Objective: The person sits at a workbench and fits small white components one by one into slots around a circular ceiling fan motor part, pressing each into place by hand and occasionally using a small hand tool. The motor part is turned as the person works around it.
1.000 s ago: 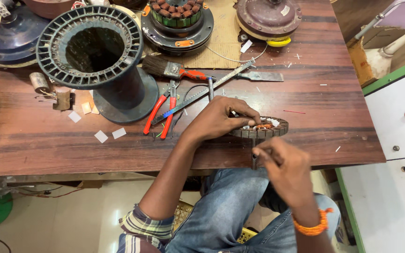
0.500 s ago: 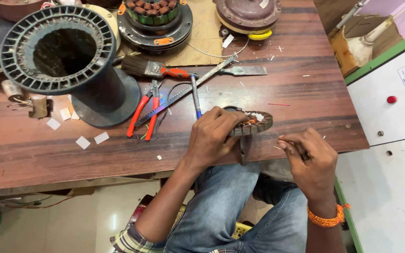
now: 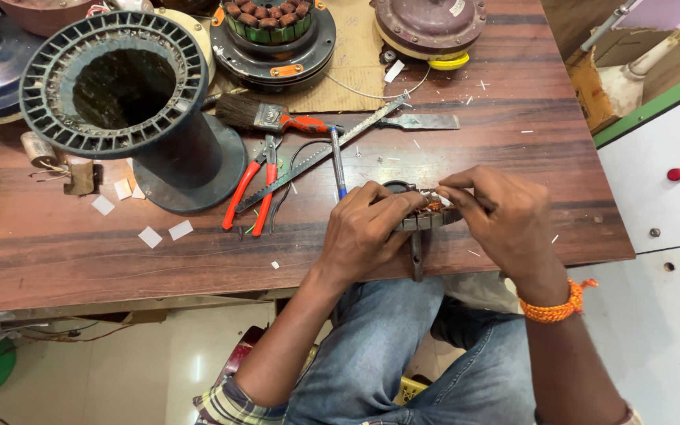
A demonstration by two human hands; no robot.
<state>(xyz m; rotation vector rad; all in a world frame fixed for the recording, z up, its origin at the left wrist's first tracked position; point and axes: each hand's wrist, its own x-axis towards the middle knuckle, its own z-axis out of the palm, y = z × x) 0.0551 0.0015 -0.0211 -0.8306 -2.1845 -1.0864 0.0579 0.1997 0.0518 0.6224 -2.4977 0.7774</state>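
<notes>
Small wound stator point(image 3: 426, 211): laid flat at the bench point(image 3: 57, 252) front edge, gripped by left hand point(image 3: 367, 228) and right hand point(image 3: 497, 216). Red-handled pliers point(image 3: 249, 189) at 9 o'clock; paintbrush point(image 3: 269, 118), saw blade point(image 3: 316, 153) at 11.

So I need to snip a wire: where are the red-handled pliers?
In the head view, the red-handled pliers lie on the wooden table, left of both hands, between the black spool and the blue pen.
</notes>
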